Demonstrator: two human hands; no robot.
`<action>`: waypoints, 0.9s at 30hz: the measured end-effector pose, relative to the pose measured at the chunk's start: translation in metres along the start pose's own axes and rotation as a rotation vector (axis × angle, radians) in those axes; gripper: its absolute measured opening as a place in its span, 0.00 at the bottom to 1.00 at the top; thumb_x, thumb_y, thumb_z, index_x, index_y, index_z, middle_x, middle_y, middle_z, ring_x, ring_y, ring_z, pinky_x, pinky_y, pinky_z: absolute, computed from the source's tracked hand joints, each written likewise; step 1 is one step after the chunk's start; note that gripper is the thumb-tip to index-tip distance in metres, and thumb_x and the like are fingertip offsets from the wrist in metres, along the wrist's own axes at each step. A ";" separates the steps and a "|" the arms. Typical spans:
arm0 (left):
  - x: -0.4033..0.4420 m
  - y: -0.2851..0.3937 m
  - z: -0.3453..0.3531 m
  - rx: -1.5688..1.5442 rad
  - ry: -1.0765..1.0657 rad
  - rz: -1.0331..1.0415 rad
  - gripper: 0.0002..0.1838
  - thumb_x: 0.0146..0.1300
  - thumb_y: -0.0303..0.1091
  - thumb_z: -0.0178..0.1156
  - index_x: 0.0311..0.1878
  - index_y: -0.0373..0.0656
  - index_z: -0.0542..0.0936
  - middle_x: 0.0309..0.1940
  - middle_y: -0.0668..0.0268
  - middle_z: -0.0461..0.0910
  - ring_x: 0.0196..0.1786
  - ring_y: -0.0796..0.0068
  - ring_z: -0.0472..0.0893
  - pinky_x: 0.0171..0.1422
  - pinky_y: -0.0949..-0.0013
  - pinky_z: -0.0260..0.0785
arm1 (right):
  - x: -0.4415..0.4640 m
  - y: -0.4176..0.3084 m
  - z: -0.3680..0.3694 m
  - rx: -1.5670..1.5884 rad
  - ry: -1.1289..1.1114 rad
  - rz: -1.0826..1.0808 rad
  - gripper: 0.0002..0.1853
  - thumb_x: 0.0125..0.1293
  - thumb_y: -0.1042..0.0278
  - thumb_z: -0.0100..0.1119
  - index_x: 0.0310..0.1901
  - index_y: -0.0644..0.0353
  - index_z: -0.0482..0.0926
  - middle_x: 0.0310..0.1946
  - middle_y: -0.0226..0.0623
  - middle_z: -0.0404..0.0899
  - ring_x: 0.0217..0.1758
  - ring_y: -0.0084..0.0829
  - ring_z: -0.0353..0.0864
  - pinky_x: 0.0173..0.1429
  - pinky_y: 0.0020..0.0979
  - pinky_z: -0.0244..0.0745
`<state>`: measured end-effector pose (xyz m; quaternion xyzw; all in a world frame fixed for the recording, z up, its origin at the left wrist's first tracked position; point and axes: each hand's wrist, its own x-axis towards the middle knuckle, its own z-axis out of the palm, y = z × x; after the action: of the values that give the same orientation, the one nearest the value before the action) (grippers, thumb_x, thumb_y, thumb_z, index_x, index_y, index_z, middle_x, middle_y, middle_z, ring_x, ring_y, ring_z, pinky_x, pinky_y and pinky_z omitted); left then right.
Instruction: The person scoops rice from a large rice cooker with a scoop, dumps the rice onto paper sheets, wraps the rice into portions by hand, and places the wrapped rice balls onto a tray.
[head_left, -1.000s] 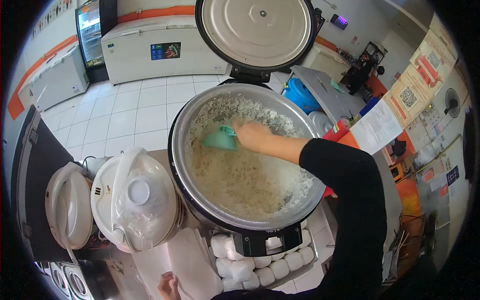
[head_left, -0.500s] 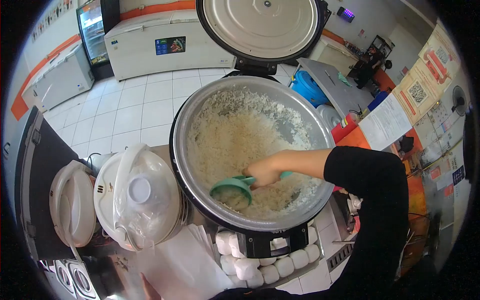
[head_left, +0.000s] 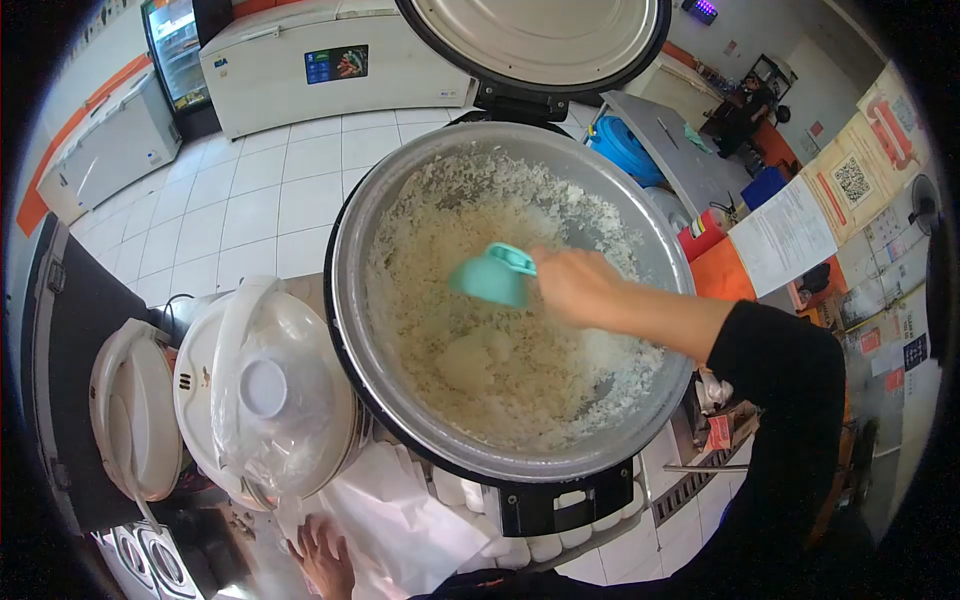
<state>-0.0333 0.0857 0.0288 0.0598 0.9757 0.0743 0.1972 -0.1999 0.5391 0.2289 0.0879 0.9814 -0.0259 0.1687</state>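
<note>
My right hand (head_left: 580,287) is closed round the handle of a green scoop (head_left: 490,279). The scoop is blurred, tipped with its rounded underside showing, over the large metal pot of a rice cooker (head_left: 668,240). Cooked white rice (head_left: 440,245) covers the pot's bottom and clings to its walls, with a smooth pale mound (head_left: 472,362) below the scoop. At the bottom, my left hand (head_left: 322,560) lies at the left edge of white paper sheets (head_left: 400,520), fingers spread and holding nothing visible.
The cooker's lid (head_left: 545,35) stands raised behind the pot. To the left are a white lidded cooker (head_left: 205,385) with a plastic-wrapped bowl (head_left: 263,388) on top, and another white lid (head_left: 150,420). White wrapped bundles (head_left: 545,547) sit below. A person (head_left: 748,115) stands far right.
My right hand has lifted the scoop up and right from the rice near the front wall and turned it over. My left hand has come further into view beside the paper.
</note>
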 end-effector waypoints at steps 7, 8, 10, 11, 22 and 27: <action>0.004 -0.002 0.063 0.579 0.224 0.089 0.48 0.51 0.60 0.58 0.68 0.44 0.50 0.63 0.41 0.54 0.68 0.44 0.50 0.66 0.39 0.42 | -0.003 -0.028 0.040 -0.172 -0.573 -0.211 0.18 0.59 0.58 0.52 0.38 0.67 0.76 0.28 0.52 0.78 0.33 0.47 0.79 0.39 0.41 0.73; 0.004 0.004 0.041 0.240 0.173 0.052 0.49 0.50 0.60 0.58 0.68 0.44 0.50 0.64 0.42 0.53 0.68 0.44 0.49 0.66 0.39 0.40 | -0.001 -0.031 0.039 -0.173 -0.575 -0.209 0.18 0.59 0.58 0.52 0.38 0.67 0.76 0.28 0.52 0.78 0.33 0.47 0.79 0.39 0.41 0.73; 0.003 0.006 0.028 -0.100 0.122 0.026 0.50 0.49 0.61 0.59 0.68 0.44 0.50 0.64 0.42 0.53 0.68 0.44 0.49 0.67 0.40 0.39 | 0.002 -0.034 0.035 -0.054 -0.439 -0.414 0.19 0.60 0.55 0.52 0.40 0.67 0.75 0.28 0.50 0.78 0.34 0.49 0.78 0.39 0.41 0.72; 0.005 0.004 0.026 -0.162 0.123 0.021 0.51 0.48 0.61 0.60 0.68 0.44 0.50 0.64 0.41 0.52 0.68 0.45 0.49 0.67 0.40 0.39 | 0.004 -0.032 0.035 -0.053 -0.434 -0.410 0.19 0.60 0.55 0.52 0.40 0.67 0.75 0.28 0.50 0.78 0.34 0.49 0.78 0.39 0.41 0.72; 0.014 -0.055 0.043 0.034 0.287 0.261 0.49 0.34 0.64 0.65 0.55 0.37 0.66 0.64 0.48 0.55 0.66 0.43 0.52 0.65 0.37 0.40 | 0.055 0.008 0.026 0.047 -0.381 -0.232 0.15 0.60 0.59 0.51 0.40 0.65 0.73 0.28 0.50 0.77 0.33 0.47 0.77 0.37 0.42 0.70; 0.005 -0.002 0.014 -0.161 0.077 0.273 0.39 0.50 0.54 0.58 0.61 0.41 0.60 0.62 0.45 0.55 0.65 0.41 0.53 0.65 0.35 0.38 | 0.044 -0.022 0.045 0.080 -0.125 -0.280 0.17 0.61 0.58 0.52 0.41 0.66 0.71 0.27 0.52 0.76 0.34 0.48 0.77 0.38 0.43 0.70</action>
<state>-0.0328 0.0857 0.0137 0.1731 0.9562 0.1808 0.1521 -0.2302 0.5215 0.1718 -0.0447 0.9698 -0.0936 0.2206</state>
